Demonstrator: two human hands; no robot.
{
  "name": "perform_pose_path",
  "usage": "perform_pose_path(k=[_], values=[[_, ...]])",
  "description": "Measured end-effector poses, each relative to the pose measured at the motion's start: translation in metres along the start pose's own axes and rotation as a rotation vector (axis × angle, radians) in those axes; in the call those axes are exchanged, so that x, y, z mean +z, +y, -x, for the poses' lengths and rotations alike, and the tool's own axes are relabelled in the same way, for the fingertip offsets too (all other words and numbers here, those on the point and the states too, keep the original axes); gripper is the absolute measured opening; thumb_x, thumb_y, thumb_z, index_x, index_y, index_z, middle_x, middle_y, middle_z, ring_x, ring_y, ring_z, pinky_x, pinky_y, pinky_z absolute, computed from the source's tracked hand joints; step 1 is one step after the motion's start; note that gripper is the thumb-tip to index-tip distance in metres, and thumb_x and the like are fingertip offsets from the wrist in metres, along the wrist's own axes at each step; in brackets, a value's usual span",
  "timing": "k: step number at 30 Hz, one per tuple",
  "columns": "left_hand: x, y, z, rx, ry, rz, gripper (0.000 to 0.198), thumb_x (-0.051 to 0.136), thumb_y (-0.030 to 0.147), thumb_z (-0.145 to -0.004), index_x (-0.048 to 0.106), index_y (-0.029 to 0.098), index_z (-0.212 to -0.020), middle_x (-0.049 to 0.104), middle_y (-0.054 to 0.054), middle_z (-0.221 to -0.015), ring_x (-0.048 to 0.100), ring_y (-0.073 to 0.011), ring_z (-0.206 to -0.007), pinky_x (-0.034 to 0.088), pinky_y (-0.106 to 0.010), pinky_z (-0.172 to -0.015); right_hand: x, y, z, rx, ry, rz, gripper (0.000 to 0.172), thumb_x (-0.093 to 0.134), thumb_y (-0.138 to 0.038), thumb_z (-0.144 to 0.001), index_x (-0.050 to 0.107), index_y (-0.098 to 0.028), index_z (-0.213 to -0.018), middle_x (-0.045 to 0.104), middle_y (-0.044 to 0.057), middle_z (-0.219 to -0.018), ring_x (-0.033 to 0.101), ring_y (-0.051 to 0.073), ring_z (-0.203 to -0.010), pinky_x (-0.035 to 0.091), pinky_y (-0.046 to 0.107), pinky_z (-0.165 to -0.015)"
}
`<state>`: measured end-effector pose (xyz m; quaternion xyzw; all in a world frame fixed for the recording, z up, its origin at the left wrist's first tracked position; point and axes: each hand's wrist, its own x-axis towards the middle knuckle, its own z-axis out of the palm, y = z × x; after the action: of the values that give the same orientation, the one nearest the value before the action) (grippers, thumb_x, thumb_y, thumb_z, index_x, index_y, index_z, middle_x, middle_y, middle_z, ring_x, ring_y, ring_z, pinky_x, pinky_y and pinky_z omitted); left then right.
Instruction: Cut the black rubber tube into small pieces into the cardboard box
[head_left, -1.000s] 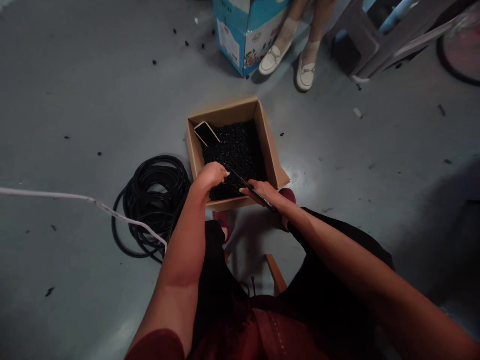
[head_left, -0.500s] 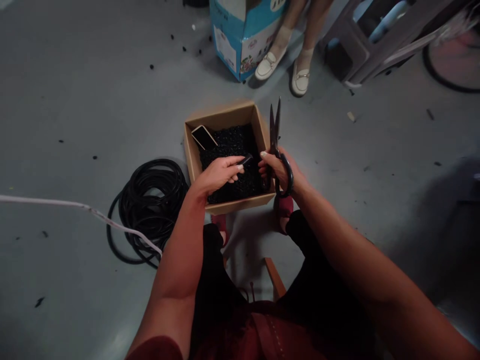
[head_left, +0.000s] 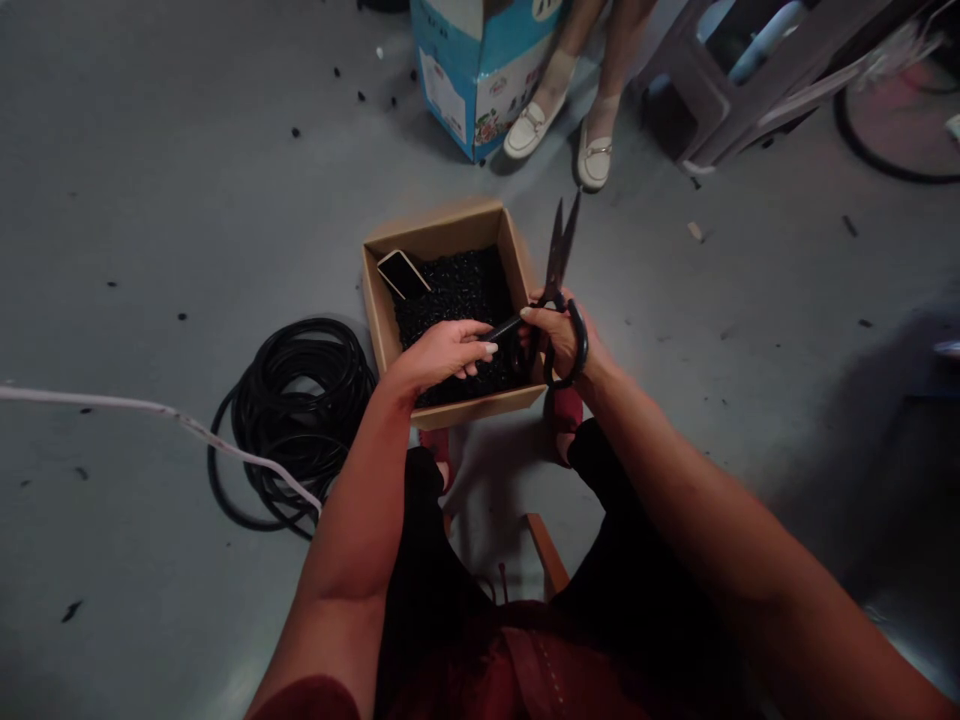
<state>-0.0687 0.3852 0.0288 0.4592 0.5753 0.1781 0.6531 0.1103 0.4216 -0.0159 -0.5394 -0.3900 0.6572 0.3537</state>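
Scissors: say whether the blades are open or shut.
Open: the scissors have two blades spread in a narrow V above the right hand, their tips apart.

Bystander's legs (head_left: 621, 60) cut off, black bits (head_left: 457, 295) too small

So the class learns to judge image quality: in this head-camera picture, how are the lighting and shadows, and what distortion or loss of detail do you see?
In the head view, the light is dim, with a broad shadow darkening the grey floor at right; the black pieces in the cardboard box merge into one dark mass; the scissors stand out clearly against the floor; wide-angle distortion stretches the right forearm.
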Motion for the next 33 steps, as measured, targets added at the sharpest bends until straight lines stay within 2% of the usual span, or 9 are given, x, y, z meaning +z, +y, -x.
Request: perform_pose_path(k=[4,10,13,17,20,25,29,33], values=[[0.001,0.001,0.0,0.056,0.042,-0.063,0.048,0.059,0.03,-0.084,0.057,0.011,-0.127,0.065,-0.005,-0.085,0.047,-0.0048,-0.056,0.039,-0.017,-0.05,-0.004,-0.003,-0.003,0.003,0.084,-0.074,0.039,0.066,-0.027,-0.065,0.043,-0.024,-0.096,0.051,-0.007,-0.07,0.053,0.009,-0.055,0.046,0.024,-0.051],[-0.002,-0.001,-0.003,0.117,0.093,-0.226,0.035,0.052,0.03,-0.084,0.067,0.013,-0.111,0.067,-0.005,-0.085,0.05,-0.0069,-0.06,0.042,-0.018,-0.056,0.003,0.0,0.004,0.009,0.027,0.014,0.038,0.066,-0.03,-0.068,0.044,-0.024,-0.099,0.052,-0.006,-0.066,0.053,0.01,-0.055,0.045,0.024,-0.051],[-0.01,-0.001,-0.002,0.126,0.148,-0.27,0.033,0.048,0.025,-0.084,0.069,0.013,-0.107,0.068,-0.005,-0.086,0.053,-0.0082,-0.064,0.043,-0.02,-0.061,0.004,-0.002,0.007,0.014,-0.008,0.063,0.035,0.064,-0.036,-0.073,0.044,-0.023,-0.099,0.056,-0.003,-0.073,0.056,0.011,-0.059,0.047,0.026,-0.055],[-0.024,-0.003,0.004,0.123,0.295,-0.243,0.037,0.048,0.025,-0.085,0.066,0.011,-0.114,0.068,-0.005,-0.086,0.051,-0.0091,-0.065,0.042,-0.021,-0.063,0.003,-0.006,0.013,-0.022,-0.069,0.308,0.033,0.057,-0.049,-0.083,0.048,-0.022,-0.098,0.059,0.001,-0.081,0.058,0.013,-0.068,0.049,0.028,-0.062],[-0.034,-0.007,0.008,0.131,0.35,-0.188,0.039,0.049,0.028,-0.085,0.065,0.011,-0.116,0.066,-0.005,-0.084,0.049,-0.0088,-0.064,0.04,-0.021,-0.062,0.005,-0.002,0.019,-0.03,-0.135,0.455,0.037,0.056,-0.054,-0.083,0.05,-0.021,-0.099,0.06,0.002,-0.082,0.057,0.014,-0.07,0.047,0.028,-0.064],[-0.044,-0.012,0.011,0.159,0.38,-0.137,0.036,0.051,0.031,-0.085,0.069,0.013,-0.111,0.065,-0.004,-0.081,0.047,-0.0082,-0.062,0.037,-0.02,-0.059,0.009,0.01,0.026,-0.049,-0.248,0.532,0.04,0.055,-0.058,-0.082,0.054,-0.021,-0.098,0.059,0.002,-0.083,0.056,0.016,-0.076,0.047,0.03,-0.067],[-0.046,-0.012,0.012,0.144,0.425,-0.101,0.04,0.055,0.035,-0.084,0.067,0.012,-0.114,0.064,-0.004,-0.078,0.046,-0.0078,-0.062,0.037,-0.019,-0.059,0.013,0.011,0.031,-0.053,-0.266,0.56,0.041,0.054,-0.059,-0.084,0.056,-0.023,-0.103,0.06,0.003,-0.081,0.058,0.019,-0.078,0.047,0.034,-0.071],[-0.046,-0.011,0.011,0.124,0.447,-0.106,0.043,0.055,0.036,-0.085,0.066,0.011,-0.118,0.062,-0.002,-0.074,0.044,-0.0073,-0.06,0.036,-0.02,-0.059,0.014,0.01,0.036,-0.048,-0.322,0.539,0.05,0.048,-0.063,-0.086,0.054,-0.022,-0.114,0.062,0.005,-0.091,0.06,0.02,-0.084,0.048,0.036,-0.076]])
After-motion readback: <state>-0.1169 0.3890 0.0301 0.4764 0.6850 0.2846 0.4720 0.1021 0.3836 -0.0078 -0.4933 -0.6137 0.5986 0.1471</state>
